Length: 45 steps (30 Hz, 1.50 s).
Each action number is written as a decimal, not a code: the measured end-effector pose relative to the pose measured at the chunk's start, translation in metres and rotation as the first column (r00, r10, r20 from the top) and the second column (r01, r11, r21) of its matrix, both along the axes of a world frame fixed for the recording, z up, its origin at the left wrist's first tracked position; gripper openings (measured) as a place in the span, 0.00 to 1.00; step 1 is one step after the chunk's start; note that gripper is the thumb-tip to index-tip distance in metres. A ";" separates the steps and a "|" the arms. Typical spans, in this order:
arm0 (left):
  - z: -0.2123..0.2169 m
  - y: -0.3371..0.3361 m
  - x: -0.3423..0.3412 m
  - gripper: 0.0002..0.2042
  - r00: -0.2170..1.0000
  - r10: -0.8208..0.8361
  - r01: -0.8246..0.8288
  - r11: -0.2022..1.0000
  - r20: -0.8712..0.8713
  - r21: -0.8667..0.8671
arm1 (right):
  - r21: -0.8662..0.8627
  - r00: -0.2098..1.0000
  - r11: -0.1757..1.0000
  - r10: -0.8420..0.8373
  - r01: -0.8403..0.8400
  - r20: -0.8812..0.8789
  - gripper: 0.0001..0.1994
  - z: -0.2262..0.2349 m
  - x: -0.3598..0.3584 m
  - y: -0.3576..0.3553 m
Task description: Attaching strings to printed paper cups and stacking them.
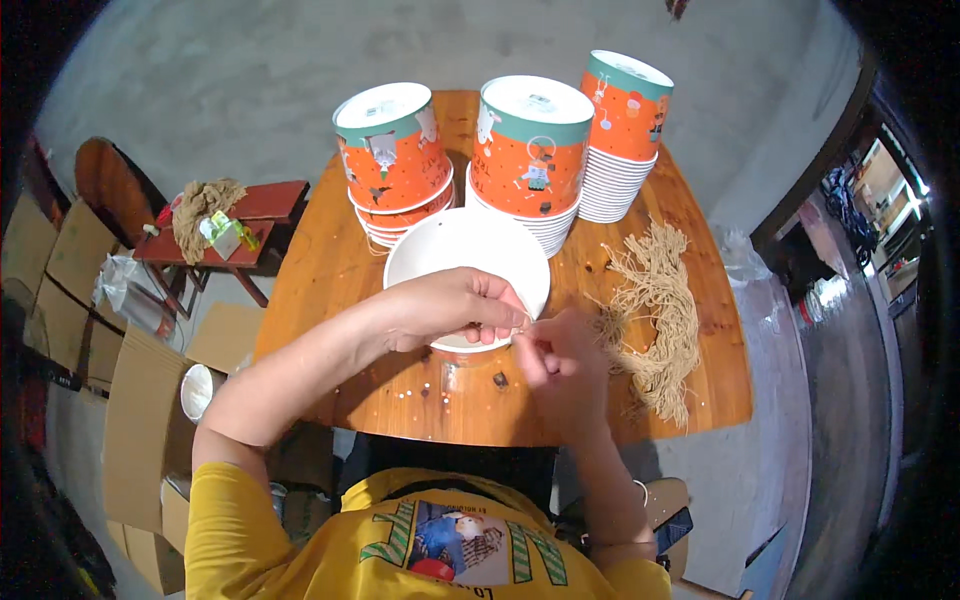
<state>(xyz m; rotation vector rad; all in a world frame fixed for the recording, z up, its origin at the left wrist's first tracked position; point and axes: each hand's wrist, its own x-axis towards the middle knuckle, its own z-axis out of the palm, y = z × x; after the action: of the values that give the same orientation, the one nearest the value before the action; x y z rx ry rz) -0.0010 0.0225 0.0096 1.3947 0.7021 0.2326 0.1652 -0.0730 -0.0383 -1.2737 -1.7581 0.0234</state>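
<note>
A white round tub (470, 250) stands on the wooden table with its open mouth up, in front of my body. My left hand (455, 308) reaches over its near right rim, thumb and fingers pinched together. Close against those fingertips, my right hand (568, 368) also pinches, slightly blurred. Whatever lies between the fingertips is too small to make out. To the right of my right hand lies a loose bundle of beige cords (668, 345). Behind the tub stand upside-down stacks of orange and green paper buckets: a left stack (395, 165), a middle stack (540, 165) and a right stack (622, 130).
Small white bits (430, 392) are scattered near the front edge of the wooden table (400, 415). At the left, a red bench (262, 215) carries another cord bundle (200, 210). Cardboard boxes (145, 430) and a white container (198, 390) stand at my left side.
</note>
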 end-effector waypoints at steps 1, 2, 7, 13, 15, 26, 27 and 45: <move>0.001 0.000 0.001 0.06 1.000 0.016 -0.015 0.995 0.004 -0.103 | 0.000 1.000 1.000 0.001 -0.001 0.001 0.09 -0.002 -0.006 -0.001; 0.002 0.000 0.002 0.06 0.999 0.031 -0.029 0.978 0.007 -0.205 | 0.010 0.997 1.000 0.017 -0.016 -0.080 0.08 -0.006 -0.013 0.000; 0.003 0.000 0.000 0.06 0.998 0.063 -0.053 0.953 0.024 -0.299 | 0.069 0.997 0.998 0.000 -0.006 0.083 0.09 -0.001 -0.016 -0.001; 0.001 0.001 -0.007 0.09 0.992 0.071 -0.043 0.969 0.105 -0.244 | -0.193 0.926 0.975 0.028 -0.108 -0.376 0.07 -0.003 0.000 -0.005; 0.001 -0.001 -0.008 0.09 0.993 0.065 -0.046 0.981 0.096 -0.190 | -0.229 0.834 0.962 -0.002 -0.149 -0.551 0.07 0.004 0.002 -0.004; -0.004 -0.011 0.000 0.07 0.995 0.077 -0.084 0.989 0.060 0.119 | -0.277 0.801 0.925 0.047 -0.261 -0.597 0.06 0.008 0.009 0.001; -0.004 -0.011 0.000 0.07 0.995 0.077 -0.084 0.989 0.060 0.120 | -0.243 0.856 0.933 0.115 -0.267 -0.503 0.05 0.011 0.011 0.002; -0.013 -0.006 0.009 0.06 0.996 -0.020 0.022 1.000 0.086 -0.012 | -0.302 0.863 0.914 0.092 -0.271 -0.497 0.04 0.017 0.022 0.025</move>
<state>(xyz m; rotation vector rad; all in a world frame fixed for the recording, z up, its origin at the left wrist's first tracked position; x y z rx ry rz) 0.0075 0.0161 -0.0034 1.3714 0.6166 0.2696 0.1874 -0.0483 -0.0215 -1.2140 -1.4694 0.7478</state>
